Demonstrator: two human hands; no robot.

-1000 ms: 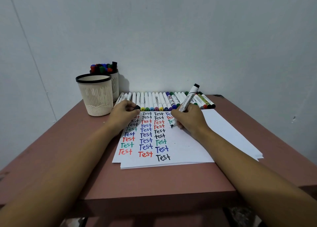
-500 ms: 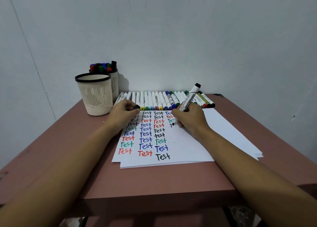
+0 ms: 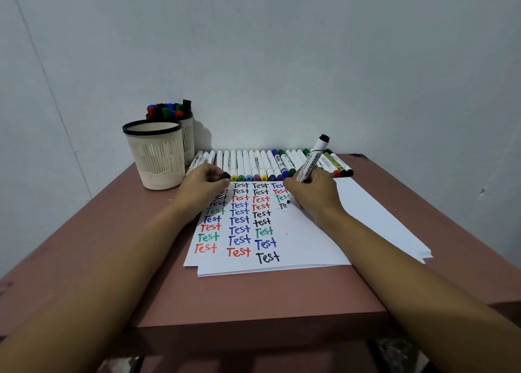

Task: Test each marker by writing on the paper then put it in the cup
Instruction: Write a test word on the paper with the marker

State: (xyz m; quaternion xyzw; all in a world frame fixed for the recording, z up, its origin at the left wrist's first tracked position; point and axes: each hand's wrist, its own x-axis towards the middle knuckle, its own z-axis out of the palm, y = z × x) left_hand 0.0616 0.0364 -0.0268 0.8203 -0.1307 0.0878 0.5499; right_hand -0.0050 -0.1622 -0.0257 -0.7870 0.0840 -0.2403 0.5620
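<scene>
My right hand (image 3: 314, 196) grips a black whiteboard marker (image 3: 311, 161), its tip on the white paper (image 3: 304, 240) where black letters "Te" stand in the fourth column. My left hand (image 3: 201, 188) rests on the paper's top left and pinches the marker's black cap (image 3: 225, 175). The paper carries columns of "Test" in black, red, blue and green. A row of capped markers (image 3: 253, 165) lies along the paper's far edge. At the left stands a cream cup (image 3: 155, 154) with a black rim; nothing shows above its rim. Behind it a second cup (image 3: 187, 135) is full of markers.
The brown table (image 3: 253, 296) ends in a front edge close to me and a right edge past the paper stack. A grey wall rises directly behind the marker row and the cups.
The right hand has moved the marker tip slightly rightward, and the black writing has grown from a "T" to "Te". The left hand stays put with the cap.
</scene>
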